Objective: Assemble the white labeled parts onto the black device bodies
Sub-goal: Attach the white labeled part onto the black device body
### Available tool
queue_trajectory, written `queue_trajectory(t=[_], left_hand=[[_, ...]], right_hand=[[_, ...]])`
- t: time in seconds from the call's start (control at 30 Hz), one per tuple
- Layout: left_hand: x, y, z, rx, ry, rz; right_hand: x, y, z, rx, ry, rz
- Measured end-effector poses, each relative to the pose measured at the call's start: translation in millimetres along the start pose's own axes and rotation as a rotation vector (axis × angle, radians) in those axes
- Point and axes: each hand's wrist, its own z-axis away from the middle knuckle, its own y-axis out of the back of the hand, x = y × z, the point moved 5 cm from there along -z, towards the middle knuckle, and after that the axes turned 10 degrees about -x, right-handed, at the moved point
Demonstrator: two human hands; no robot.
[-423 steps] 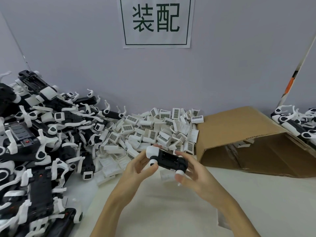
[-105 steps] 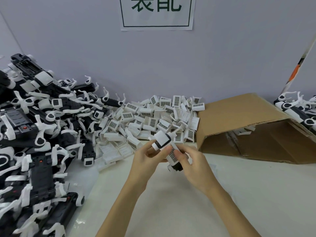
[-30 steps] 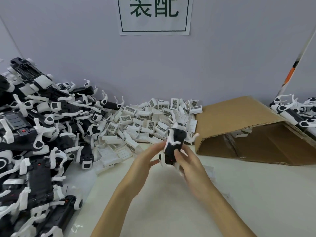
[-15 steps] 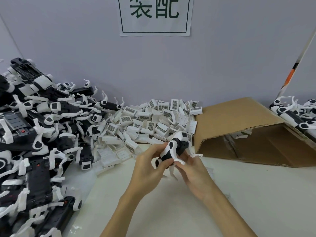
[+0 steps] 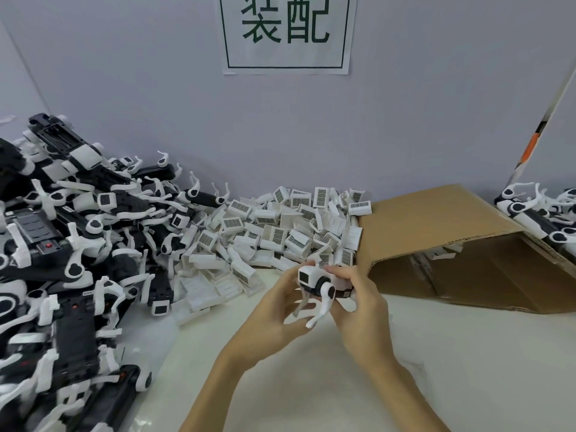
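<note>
Above the table, mid-frame: device held in both hands, just in front of the parts pile. White head block facing the camera-left side, dark square face visible; 2 white legs hanging down, toes clear of the table top. Right hand wrapped round the rear of the black body, fingers curled over the top, thumb underneath. Left hand cupped beside the head end, fingers half curled, fingertips near the front legs; real grip or just contact, can't tell. Loose white labelled parts heaped against the wall, barcode stickers up on many. Big heap of devices at left, black bodies and white legs tangled, spilling toward the near edge. Cardboard box lying on its side at right, open mouth toward the camera, touching the parts pile at its left corner. More devices behind the box at far right. Paper sign on the wall, 2 large green characters inside a thin frame, top cut off by the view.
</note>
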Motion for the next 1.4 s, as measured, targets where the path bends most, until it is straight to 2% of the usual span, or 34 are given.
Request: queue_trajectory(t=[0.1,0.17,0.27,0.37,0.43,0.57,0.7,0.8,0.9,1.03,1.13,1.23,1.3,1.4], left_hand=[[-1,1,0,-0.129,0.017,0.099],[-1,4,0,-0.128,0.036,0.214],[-1,3,0,0.006,0.069,0.265],[0,2,-1,0.341,0.118,0.121],[1,3,-1,0.483,0.076,0.128],[-1,20,6,0.539,0.045,0.029],[-11,28,8,0.598,0.151,0.08],[-12,25,5,0.563,0.125,0.181],[-6,26,4,0.573,0.057,0.222],[-7,31,8,0.612,0.106,0.232],[-13,34,8,0.645,0.153,0.198],[-23,38,8,0.664,0.213,0.162],[-31,41,9,0.678,0.256,0.129],[-39,41,9,0.667,0.31,0.048]], right_hand=[[-5,3,-2,0.049,0.061,0.184],[-8,3,-2,0.093,0.128,0.268],[-13,-2,2,0.126,0.265,0.387],[-14,-13,5,0.053,0.298,0.399],[-15,-19,4,-0.023,0.278,0.359],[-14,-24,3,-0.186,0.202,0.304],[-20,-26,1,-0.236,0.177,0.295],[-28,-8,-17,-0.185,0.168,0.314],[-29,44,-61,-0.037,0.097,0.337],[-9,150,-133,0.305,-0.111,0.553],[20,220,-163,0.442,-0.326,0.699],[41,243,-168,0.415,-0.427,0.761],[39,230,-165,0.357,-0.386,0.769],[23,178,-145,0.247,-0.286,0.646]])
